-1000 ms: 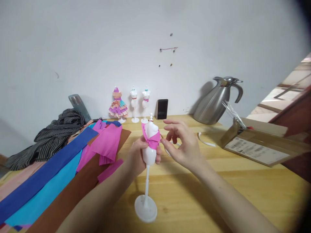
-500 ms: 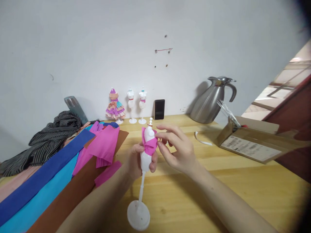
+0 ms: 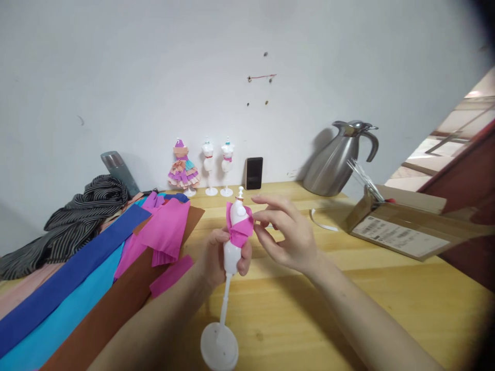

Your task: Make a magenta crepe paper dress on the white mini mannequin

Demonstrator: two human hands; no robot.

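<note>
Right now my left hand (image 3: pixel 216 252) is wrapped round the waist of a small white plastic dress-form mannequin (image 3: pixel 232 257), gripping it from behind with the thumb on one side and the fingers on the other. It is in front of me over the pale wooden table (image 3: pixel 278 319), tilted, its round foot towards me; whether that foot touches the wood I can't tell. Bright pink crepe-like material (image 3: pixel 241 232) crosses its chest and stands up in a flap at one shoulder. My right hand (image 3: pixel 288 237) is beside it, fingers curved and spread, with thumb and fingertips at the edge of the pink; I can't tell whether they pinch it.

Left of my hands lie overlapping sheets: a long dark blue strip (image 3: pixel 77 281), a sky-blue one (image 3: pixel 73 314), a brown one (image 3: pixel 100 304) and a folded pink piece (image 3: pixel 166 229). By the wall stand a mannequin in a ruffled multicoloured dress (image 3: pixel 183 172), two white mannequins with narrow coloured bands (image 3: pixel 227 152) and a black-screened phone (image 3: pixel 254 173).
</note>
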